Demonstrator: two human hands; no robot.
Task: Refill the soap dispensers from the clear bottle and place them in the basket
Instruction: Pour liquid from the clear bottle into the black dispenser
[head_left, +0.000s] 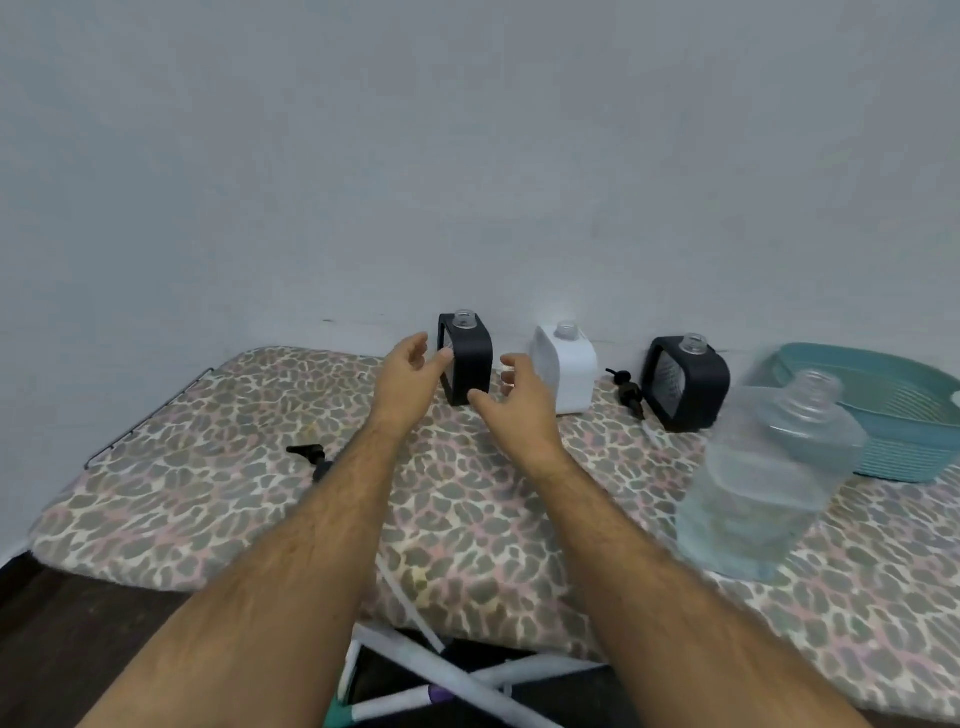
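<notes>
Both hands closing on the left black dispenser (466, 358) at the back of the leopard-print board (260, 493), near the wall. Left hand (408, 382) open, fingers curled, fingertips at or just off its left face; contact hard to call. Right hand (519, 397) open too, thumb low near the front base corner, nothing held. Neck uncapped, pump off.

Likely step: grab this one for filling. Best done gripping the flat sides low, keeping it upright, then bringing it forward into the bare middle of the board before pouring.

White dispenser (566, 369) just beside on the right, little gap for the right fingers, so a straight pull toward the body looks safer than a sideways swing. Second black dispenser (683, 384) further right, loose pump (626, 387) between them. Another pump (311, 457) lying left of the forearm. Clear bottle (769, 483) front right, open-topped, near the right elbow path: tip risk. Teal basket (883, 415) at back right, apparently no dispensers inside. Front edge of board close, open room mostly centre-left
</notes>
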